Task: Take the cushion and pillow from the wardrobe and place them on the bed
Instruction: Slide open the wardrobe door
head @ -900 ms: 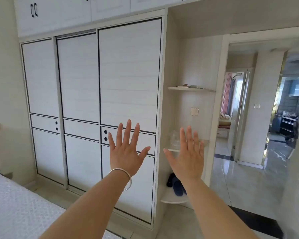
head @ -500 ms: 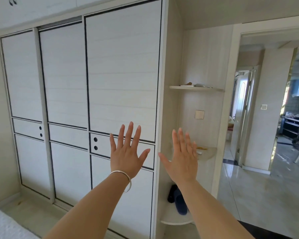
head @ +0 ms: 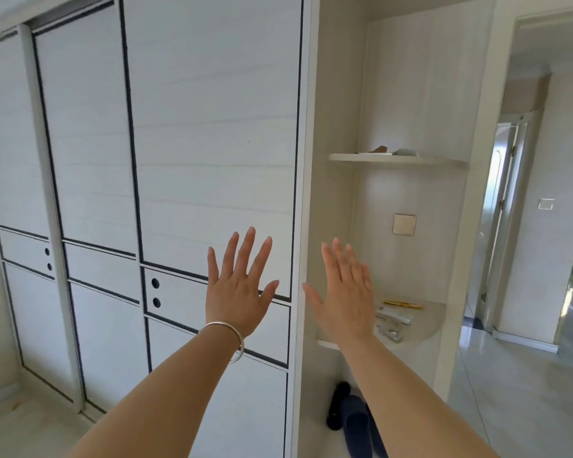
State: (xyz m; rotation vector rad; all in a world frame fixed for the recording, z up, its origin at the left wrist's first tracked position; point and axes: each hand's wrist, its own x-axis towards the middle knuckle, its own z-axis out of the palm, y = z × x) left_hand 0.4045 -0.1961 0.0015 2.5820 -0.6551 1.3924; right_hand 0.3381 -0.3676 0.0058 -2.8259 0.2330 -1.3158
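Observation:
A tall white wardrobe (head: 212,127) with black-lined sliding doors fills the left and middle of the view; all its doors are shut, so the cushion and pillow are hidden. My left hand (head: 237,289), with a silver bangle on the wrist, is raised in front of the rightmost door, fingers spread and empty. My right hand (head: 344,292) is held up beside the wardrobe's right edge, fingers apart, holding nothing. I cannot tell whether either hand touches the door. The bed is out of view.
Curved corner shelves (head: 397,158) sit right of the wardrobe, with small items on the middle shelf (head: 420,328) and dark slippers (head: 351,421) below. An open doorway (head: 543,226) leads to a hallway at right. Pale tiled floor (head: 510,391) lies beside it.
The view has closed in on the wardrobe and the bed has left the frame. Both hands stay raised and open, now nearer the rightmost door.

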